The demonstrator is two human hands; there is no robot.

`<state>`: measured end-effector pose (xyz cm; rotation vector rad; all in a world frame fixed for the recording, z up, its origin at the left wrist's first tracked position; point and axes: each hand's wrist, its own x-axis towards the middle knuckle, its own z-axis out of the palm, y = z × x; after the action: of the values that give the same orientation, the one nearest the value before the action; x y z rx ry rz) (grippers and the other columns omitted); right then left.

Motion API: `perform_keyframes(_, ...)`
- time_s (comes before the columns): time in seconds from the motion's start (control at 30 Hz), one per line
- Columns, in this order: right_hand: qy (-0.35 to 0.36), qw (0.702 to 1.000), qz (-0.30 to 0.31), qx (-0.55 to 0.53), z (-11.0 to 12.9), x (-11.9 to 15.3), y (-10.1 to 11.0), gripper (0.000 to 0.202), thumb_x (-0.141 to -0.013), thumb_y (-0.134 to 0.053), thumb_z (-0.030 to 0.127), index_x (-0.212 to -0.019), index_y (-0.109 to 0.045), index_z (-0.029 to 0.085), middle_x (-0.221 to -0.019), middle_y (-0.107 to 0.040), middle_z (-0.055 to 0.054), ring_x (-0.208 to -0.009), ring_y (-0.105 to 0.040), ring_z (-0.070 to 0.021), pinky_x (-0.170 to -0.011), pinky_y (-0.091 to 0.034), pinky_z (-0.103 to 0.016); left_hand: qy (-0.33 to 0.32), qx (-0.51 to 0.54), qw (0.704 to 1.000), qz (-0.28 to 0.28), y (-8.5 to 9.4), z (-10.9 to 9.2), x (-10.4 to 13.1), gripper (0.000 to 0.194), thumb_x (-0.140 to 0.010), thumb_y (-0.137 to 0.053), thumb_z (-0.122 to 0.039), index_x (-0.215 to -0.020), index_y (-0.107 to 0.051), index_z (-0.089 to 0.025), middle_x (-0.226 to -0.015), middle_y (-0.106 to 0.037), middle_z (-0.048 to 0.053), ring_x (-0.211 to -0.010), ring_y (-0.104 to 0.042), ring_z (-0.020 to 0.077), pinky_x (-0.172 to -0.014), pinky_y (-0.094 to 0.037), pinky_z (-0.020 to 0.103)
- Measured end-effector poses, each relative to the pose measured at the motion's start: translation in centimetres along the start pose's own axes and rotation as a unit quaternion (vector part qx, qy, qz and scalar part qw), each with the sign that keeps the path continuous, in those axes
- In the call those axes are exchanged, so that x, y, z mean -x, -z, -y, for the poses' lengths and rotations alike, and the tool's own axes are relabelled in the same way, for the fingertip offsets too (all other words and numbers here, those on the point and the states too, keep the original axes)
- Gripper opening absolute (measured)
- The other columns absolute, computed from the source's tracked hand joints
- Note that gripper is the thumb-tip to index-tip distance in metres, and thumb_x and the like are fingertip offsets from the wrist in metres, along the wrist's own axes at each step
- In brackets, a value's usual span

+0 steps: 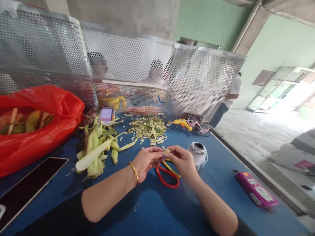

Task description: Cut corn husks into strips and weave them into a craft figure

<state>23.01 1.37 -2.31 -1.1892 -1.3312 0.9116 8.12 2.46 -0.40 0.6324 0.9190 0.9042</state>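
Observation:
My left hand [147, 161], with a gold bangle at the wrist, and my right hand [181, 160] meet fingertip to fingertip above the blue table. Pinched between them is a small pale-green piece of corn husk [166, 150]; the fingers cover most of it. Just below the hands lie scissors [169, 179] with one red and one yellow handle loop, their blades hidden. A spool of white thread [199, 154] stands beside my right hand. Behind the hands spreads a pile of cut husk strips [149, 128]. Whole green corn husks [94, 154] lie to the left.
An open red plastic bag [71, 108] of husks and a dark flat tablet-like panel [31, 186] occupy the left. A yellow glue gun [183, 124], glasses [203, 130] and a purple packet [256, 190] lie right. Perforated metal screens [123, 55] edge the table; people sit behind.

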Motion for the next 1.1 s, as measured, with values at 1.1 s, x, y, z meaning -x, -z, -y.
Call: perform_keyframes(1.1, -0.004, 1.000, -0.008, -0.018, 0.44, -0.08, 0.37, 0.029, -0.065, -0.073, 0.040, -0.082, -0.065, 0.018, -0.072, -0.065, -0.001, -0.068, -0.059, -0.0148, -0.066, -0.048, -0.028, -0.124, -0.132, 0.983, 0.026, 0.21, 0.84, -0.58, 0.035, -0.049, -0.085, -0.044, -0.063, -0.072, -0.016, -0.063, -0.066, 0.003, -0.066, -0.056, 0.0140, -0.071, -0.044, 0.027)
